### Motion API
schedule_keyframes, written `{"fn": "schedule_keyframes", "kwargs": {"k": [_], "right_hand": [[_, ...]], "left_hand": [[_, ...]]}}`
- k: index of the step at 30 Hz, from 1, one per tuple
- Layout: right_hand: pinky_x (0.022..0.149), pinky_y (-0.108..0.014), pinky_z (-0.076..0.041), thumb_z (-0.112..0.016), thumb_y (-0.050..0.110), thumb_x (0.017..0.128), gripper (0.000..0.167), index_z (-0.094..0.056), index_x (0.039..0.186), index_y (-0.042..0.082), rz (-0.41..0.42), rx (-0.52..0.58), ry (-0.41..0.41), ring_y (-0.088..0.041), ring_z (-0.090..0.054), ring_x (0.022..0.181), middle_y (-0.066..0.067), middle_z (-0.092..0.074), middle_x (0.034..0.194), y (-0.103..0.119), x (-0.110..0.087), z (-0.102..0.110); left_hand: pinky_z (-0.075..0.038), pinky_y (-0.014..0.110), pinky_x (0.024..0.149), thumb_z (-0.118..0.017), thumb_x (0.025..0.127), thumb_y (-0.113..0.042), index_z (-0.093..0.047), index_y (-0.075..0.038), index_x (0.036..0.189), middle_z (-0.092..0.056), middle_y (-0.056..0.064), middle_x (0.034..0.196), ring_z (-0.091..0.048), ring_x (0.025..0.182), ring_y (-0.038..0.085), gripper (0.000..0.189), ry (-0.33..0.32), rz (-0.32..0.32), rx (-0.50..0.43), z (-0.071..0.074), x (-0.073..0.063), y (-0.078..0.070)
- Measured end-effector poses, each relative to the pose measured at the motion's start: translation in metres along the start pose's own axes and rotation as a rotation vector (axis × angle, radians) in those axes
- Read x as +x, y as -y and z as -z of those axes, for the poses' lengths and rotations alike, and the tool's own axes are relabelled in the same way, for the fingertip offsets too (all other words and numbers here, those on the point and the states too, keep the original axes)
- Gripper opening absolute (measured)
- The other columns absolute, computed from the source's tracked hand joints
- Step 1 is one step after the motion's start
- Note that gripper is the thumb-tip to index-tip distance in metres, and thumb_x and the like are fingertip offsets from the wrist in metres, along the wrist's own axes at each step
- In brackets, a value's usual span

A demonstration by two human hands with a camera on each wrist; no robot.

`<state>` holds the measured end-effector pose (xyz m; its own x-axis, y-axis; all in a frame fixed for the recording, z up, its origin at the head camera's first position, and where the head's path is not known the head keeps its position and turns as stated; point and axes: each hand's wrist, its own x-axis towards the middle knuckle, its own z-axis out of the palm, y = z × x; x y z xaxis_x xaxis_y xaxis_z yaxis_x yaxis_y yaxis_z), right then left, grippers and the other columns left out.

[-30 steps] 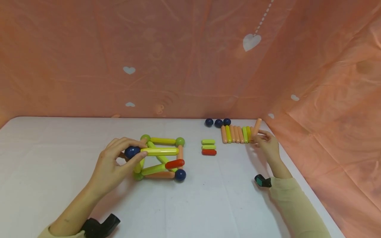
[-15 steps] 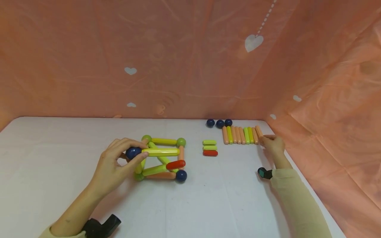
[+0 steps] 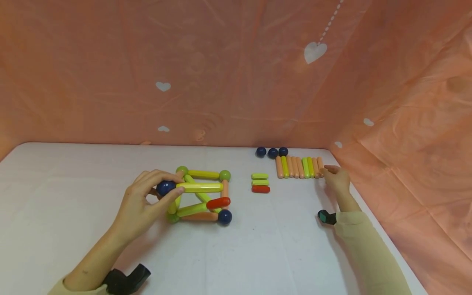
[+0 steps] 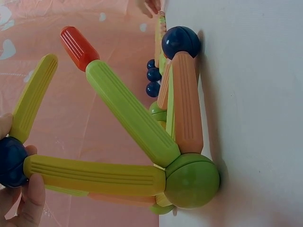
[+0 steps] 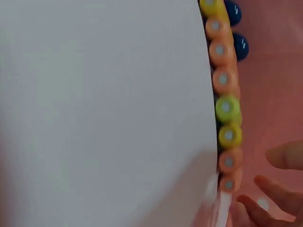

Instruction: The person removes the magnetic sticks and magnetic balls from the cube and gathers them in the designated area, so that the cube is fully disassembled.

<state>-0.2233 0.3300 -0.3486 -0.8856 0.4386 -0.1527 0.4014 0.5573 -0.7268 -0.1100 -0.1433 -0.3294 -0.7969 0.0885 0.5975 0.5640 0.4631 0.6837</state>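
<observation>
My left hand [image 3: 138, 205] pinches a navy ball [image 3: 165, 188] at the raised top of a frame built of rods and balls. A yellow rod [image 3: 200, 187] juts rightward from that ball, and another yellow rod [image 4: 94, 176] links it to a green ball [image 4: 192, 180] at the base. From the same green ball a light green rod [image 4: 128, 109] slants up, tipped by a short red rod [image 4: 79, 47]. At the far right, my right hand [image 3: 338, 180] is beside the last orange rod [image 3: 320, 166] of a side-by-side row; its fingers [image 5: 284, 156] are spread apart around nothing.
Three navy balls [image 3: 273, 153] lie behind the row's left end. Two short green rods [image 3: 259, 176] and a short red rod [image 3: 261, 189] lie between the frame and the row. An orange cloth [image 3: 236, 82] hangs behind the white table [image 3: 258, 254].
The orange rod in my right hand has gone from tilted upright to lying flat at the row's right end, and the fingers have let go. My left hand keeps its hold on the navy ball.
</observation>
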Motion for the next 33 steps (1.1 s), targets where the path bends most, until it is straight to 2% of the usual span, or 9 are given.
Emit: {"fn": "schedule_keyframes", "kwargs": {"k": [3,6,9,12,17,19,23,27,33], "right_hand": [[0.067,-0.011,-0.043,-0.047,0.028,0.099,0.045,-0.051,0.135,0.003,0.075,0.058,-0.070,-0.013,-0.051,0.092,-0.018,-0.052,0.134,0.004,-0.010,-0.006],[0.064,-0.004,-0.041,-0.054,0.024,0.097,0.040,-0.057,0.129,0.001,0.208,0.127,-0.135,0.001,-0.049,0.085,-0.017,-0.056,0.130,0.011,-0.024,-0.017],[0.068,-0.003,-0.042,-0.060,0.018,0.094,0.035,-0.061,0.122,-0.003,0.362,0.200,-0.131,0.009,-0.049,0.084,-0.019,-0.060,0.125,0.020,-0.038,-0.031],[0.071,-0.007,-0.048,-0.061,0.018,0.094,0.035,-0.060,0.121,-0.004,0.439,0.266,-0.048,0.008,-0.054,0.085,-0.017,-0.062,0.119,0.028,-0.053,-0.043],[0.072,-0.017,-0.053,-0.063,0.020,0.094,0.035,-0.060,0.122,-0.002,0.454,0.325,0.069,0.004,-0.058,0.086,0.001,-0.064,0.109,0.038,-0.075,-0.056],[0.072,-0.019,-0.054,-0.063,0.019,0.093,0.034,-0.060,0.121,-0.001,0.471,0.352,0.111,0.001,-0.060,0.086,0.003,-0.064,0.107,0.043,-0.084,-0.060],[0.071,-0.020,-0.054,-0.064,0.014,0.093,0.032,-0.060,0.119,-0.002,0.552,0.405,0.213,-0.004,-0.062,0.089,-0.009,-0.065,0.111,0.052,-0.100,-0.069],[0.076,-0.019,-0.053,-0.064,0.010,0.092,0.031,-0.059,0.119,-0.005,0.637,0.437,0.311,-0.006,-0.061,0.096,-0.014,-0.065,0.112,0.061,-0.118,-0.078],[0.069,-0.023,-0.055,-0.065,0.007,0.091,0.033,-0.058,0.120,-0.006,0.728,0.494,0.460,-0.010,-0.064,0.092,-0.026,-0.062,0.113,0.072,-0.140,-0.092]], "left_hand": [[-0.044,0.012,0.063,-0.075,0.080,-0.003,-0.070,-0.014,0.097,-0.066,-0.004,0.091,-0.046,0.084,0.004,0.021,0.004,0.003,-0.003,0.000,-0.001,-0.001],[-0.044,0.011,0.063,-0.076,0.080,-0.003,-0.070,-0.013,0.097,-0.066,-0.004,0.090,-0.047,0.084,0.004,0.021,0.003,0.000,0.001,0.000,0.000,0.000],[-0.044,0.011,0.063,-0.076,0.079,-0.003,-0.070,-0.013,0.097,-0.066,-0.005,0.090,-0.047,0.083,0.004,0.021,-0.002,0.000,0.006,0.001,0.001,0.000],[-0.043,0.012,0.063,-0.076,0.079,-0.002,-0.070,-0.013,0.097,-0.066,-0.005,0.090,-0.046,0.082,0.005,0.021,-0.006,0.001,0.005,0.001,0.001,0.000],[-0.043,0.012,0.063,-0.076,0.079,-0.002,-0.070,-0.014,0.097,-0.067,-0.002,0.091,-0.046,0.083,0.005,0.022,-0.001,0.006,-0.001,0.001,0.000,0.000],[-0.043,0.012,0.063,-0.076,0.079,-0.002,-0.070,-0.014,0.097,-0.067,-0.002,0.091,-0.046,0.083,0.005,0.022,0.000,0.007,-0.001,0.001,0.000,-0.001],[-0.042,0.012,0.063,-0.076,0.079,-0.002,-0.070,-0.014,0.098,-0.067,-0.002,0.090,-0.046,0.082,0.005,0.023,-0.006,0.001,-0.001,0.001,0.000,0.000],[-0.043,0.011,0.063,-0.076,0.078,-0.001,-0.071,-0.013,0.097,-0.067,-0.002,0.090,-0.046,0.082,0.004,0.024,-0.014,-0.014,-0.006,0.000,0.001,0.001],[-0.044,0.012,0.063,-0.076,0.078,0.000,-0.071,-0.013,0.097,-0.067,-0.003,0.090,-0.047,0.082,0.005,0.024,-0.014,-0.017,-0.014,-0.002,0.001,0.003]]}}
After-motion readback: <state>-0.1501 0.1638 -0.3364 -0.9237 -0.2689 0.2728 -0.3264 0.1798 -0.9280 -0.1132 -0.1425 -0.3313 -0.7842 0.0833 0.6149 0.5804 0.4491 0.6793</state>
